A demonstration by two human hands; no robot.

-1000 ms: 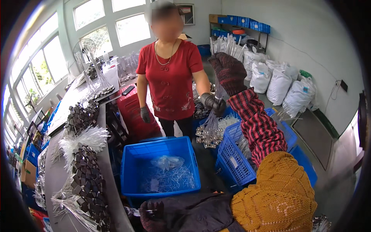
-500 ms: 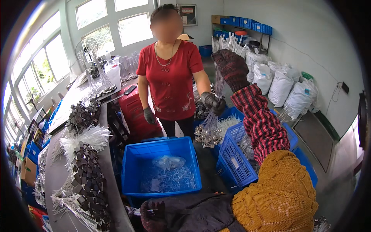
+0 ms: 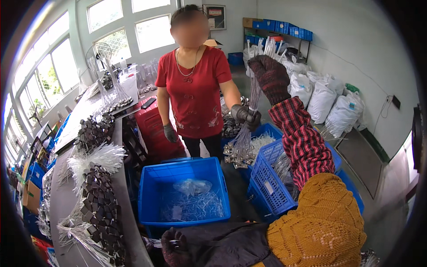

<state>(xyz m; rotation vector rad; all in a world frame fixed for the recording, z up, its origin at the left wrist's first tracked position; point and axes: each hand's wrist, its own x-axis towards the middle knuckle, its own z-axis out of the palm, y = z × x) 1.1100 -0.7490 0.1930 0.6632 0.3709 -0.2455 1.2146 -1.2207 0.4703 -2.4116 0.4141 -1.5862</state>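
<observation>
My right hand, in a dark red knit glove, is closed round the upper part of a tall bundle of thin pale strands. Small shiny metal pieces hang at its lower end. Lower down, a co-worker's dark-gloved hand grips the same bundle. At the bottom, my left hand, gloved alike, is curled beside my black apron. A few thin pale strands run into its fingers; their far end is out of sight.
Ahead stands a blue tub with loose clear strips and a plastic bag. A blue basket is under my right arm. Dark square pieces and strands cover the bench at left. White sacks line the right wall; a co-worker in red faces me.
My right hand has shifted slightly right and the bundle's top has tilted with it. My left hand's fingers have risen a little. The co-worker still grips the bundle.
</observation>
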